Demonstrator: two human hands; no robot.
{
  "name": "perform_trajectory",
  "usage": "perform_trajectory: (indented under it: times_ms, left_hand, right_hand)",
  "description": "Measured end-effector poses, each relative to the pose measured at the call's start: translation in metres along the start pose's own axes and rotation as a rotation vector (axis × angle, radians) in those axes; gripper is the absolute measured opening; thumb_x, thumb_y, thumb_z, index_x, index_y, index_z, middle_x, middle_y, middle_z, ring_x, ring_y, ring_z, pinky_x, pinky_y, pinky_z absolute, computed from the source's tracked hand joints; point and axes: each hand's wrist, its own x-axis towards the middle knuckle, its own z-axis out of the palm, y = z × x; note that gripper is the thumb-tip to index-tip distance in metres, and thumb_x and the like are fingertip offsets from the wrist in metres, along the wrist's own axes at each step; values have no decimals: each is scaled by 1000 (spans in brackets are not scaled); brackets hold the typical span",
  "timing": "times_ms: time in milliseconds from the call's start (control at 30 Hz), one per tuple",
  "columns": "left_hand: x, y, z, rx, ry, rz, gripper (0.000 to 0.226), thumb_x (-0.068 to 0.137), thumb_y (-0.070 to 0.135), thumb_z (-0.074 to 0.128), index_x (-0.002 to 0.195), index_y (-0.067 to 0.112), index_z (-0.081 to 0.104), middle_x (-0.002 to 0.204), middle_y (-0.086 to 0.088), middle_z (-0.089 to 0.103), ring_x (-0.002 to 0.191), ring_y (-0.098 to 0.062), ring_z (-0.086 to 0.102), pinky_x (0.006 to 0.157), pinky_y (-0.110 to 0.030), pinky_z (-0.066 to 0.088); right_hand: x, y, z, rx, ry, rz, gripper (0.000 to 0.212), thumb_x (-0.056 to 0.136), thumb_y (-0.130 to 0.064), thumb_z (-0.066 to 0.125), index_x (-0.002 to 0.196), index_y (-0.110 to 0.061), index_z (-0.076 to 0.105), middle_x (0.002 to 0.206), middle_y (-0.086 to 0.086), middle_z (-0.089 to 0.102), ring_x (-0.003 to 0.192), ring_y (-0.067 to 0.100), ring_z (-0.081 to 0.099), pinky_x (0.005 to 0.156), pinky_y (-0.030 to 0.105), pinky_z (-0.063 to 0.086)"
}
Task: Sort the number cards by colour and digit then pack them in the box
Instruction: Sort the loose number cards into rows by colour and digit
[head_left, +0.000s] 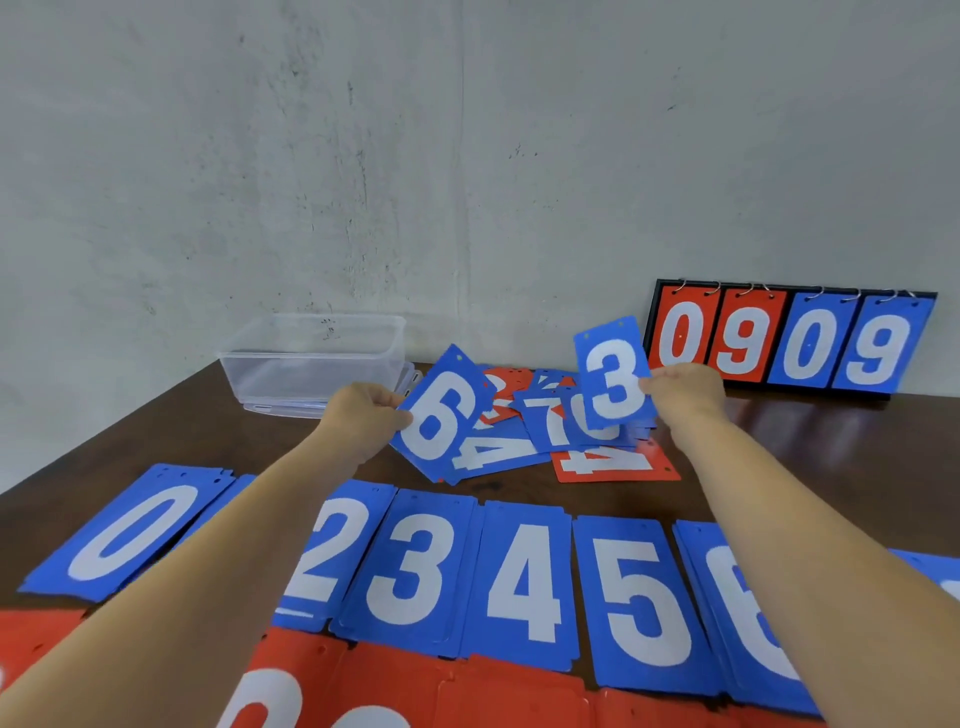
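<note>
The left fingers (393, 411) are pinching the left edge of a blue 6 (441, 415), clamped on it, and the left hand (358, 415) is holding it tilted just over the left side of the pile (545, 436). The right fingers (652, 385) are pinching the right edge of a blue 3 (615, 379), and the right hand (685, 395) is holding it upright over the pile's right side, face toward the camera, likely so each digit can be read before it goes to its stack. The pile, mixed red and blue cards, is lying unsorted between the hands. Nearer than the pile, a blue row (519, 582) is showing 0, 2, 3, 4, 5 and 6, with a red row (467, 696) nearer again; this grouping is probably meant to ease packing. The box (311, 358) is sitting behind and left of the pile, with nothing visible inside it. A scoreboard (789, 343) is leaning behind and right of the pile.
</note>
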Motion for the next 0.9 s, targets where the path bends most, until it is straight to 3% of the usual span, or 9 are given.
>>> perform_trajectory:
  times_ms: [100,267,367,433,500,567,733,833,900]
  left_hand:
    - [-15,1,-11,-31,26,1,10,88,8,65,79,12,64,73,-5,66,67,-19,62,62,-27,52]
    - [-44,-3,-29,-75,69,28,12,88,4,63,79,13,61,76,-8,67,63,-18,62,58,-26,51]
    - [-59,-9,-45,-132,81,28,10,89,3,62,83,10,62,79,-11,68,63,-21,64,55,-26,55]
    - [-65,-17,-55,-180,82,23,6,90,3,61,90,8,62,84,-12,69,66,-21,66,53,-23,57]
    - [-70,-25,-64,-221,67,13,11,90,3,62,100,7,64,92,-13,71,76,-24,69,63,-27,60]
    - [-74,-34,-72,-230,58,1,13,89,4,63,99,12,66,96,-9,72,80,-22,68,71,-31,57]
    - [-87,-55,-93,-290,6,-42,18,89,0,62,93,17,67,100,-7,71,87,-19,67,67,-27,52]
    - [-97,-68,-104,-298,-28,-46,21,89,0,62,107,10,66,104,-9,71,92,-22,68,69,-28,54]
    - [-103,-75,-109,-310,-46,-43,23,89,1,63,110,8,65,104,-10,71,92,-22,68,74,-32,56]
  right_hand:
    - [-7,-9,-2,39,-33,28,12,88,-15,69,91,-6,62,105,15,66,101,31,64,87,46,55]
    - [-27,-21,-4,-32,-115,-17,31,89,-19,68,109,4,61,103,17,68,94,28,66,86,43,56]
    - [-56,-31,-9,1,-173,-42,27,89,-9,65,112,7,61,89,16,64,71,20,58,70,30,51]
    - [-82,-36,-11,73,-242,-27,27,87,-3,66,113,6,62,91,18,64,62,16,53,59,24,46]
    - [-109,-39,-7,120,-320,-12,30,85,0,68,115,1,63,89,14,65,61,14,54,54,22,45]
    - [-135,-39,2,132,-392,3,36,84,0,69,119,-2,61,84,6,63,62,14,55,56,22,48]
    - [-195,-32,32,50,-500,22,39,84,-3,70,122,-3,61,94,4,61,67,14,59,60,22,51]
    - [-219,-25,46,-13,-478,16,38,84,-5,72,120,-5,61,100,7,63,64,14,59,56,22,49]
    - [-229,-20,53,-118,-404,-41,37,83,-7,73,118,-7,61,105,8,64,66,16,60,61,27,53]
